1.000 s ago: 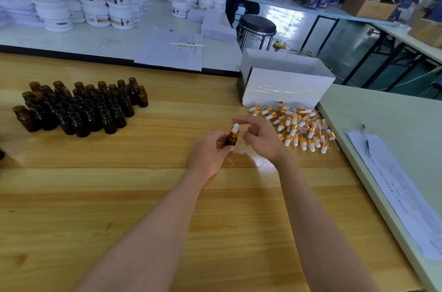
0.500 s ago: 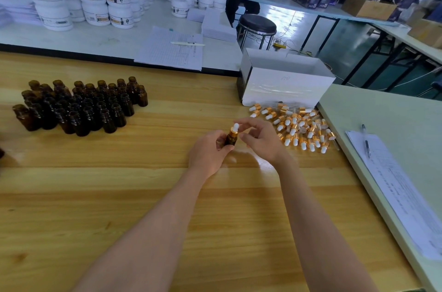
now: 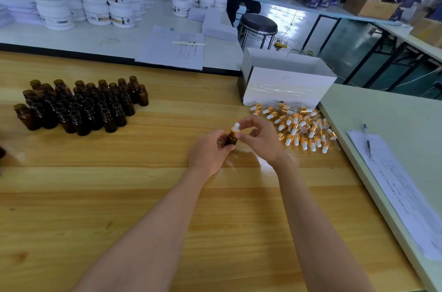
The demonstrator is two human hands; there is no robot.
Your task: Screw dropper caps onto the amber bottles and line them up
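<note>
While our left hand [image 3: 210,151] grips the amber bottle [image 3: 231,140], fingers [image 3: 248,121] of our right hand [image 3: 262,142] pinch its dropper cap [image 3: 235,128], probably needing further turns.

One view only: head cam, wide-angle, worn on person's head. Faces forward and down across wooden table [image 3: 143,196]. Forearms [image 3: 155,232] enter from bottom edge; left hand [image 3: 210,151], right hand [image 3: 262,142] near frame centre, close. White bench [image 3: 95,37], stool [image 3: 258,24] far, top.
</note>
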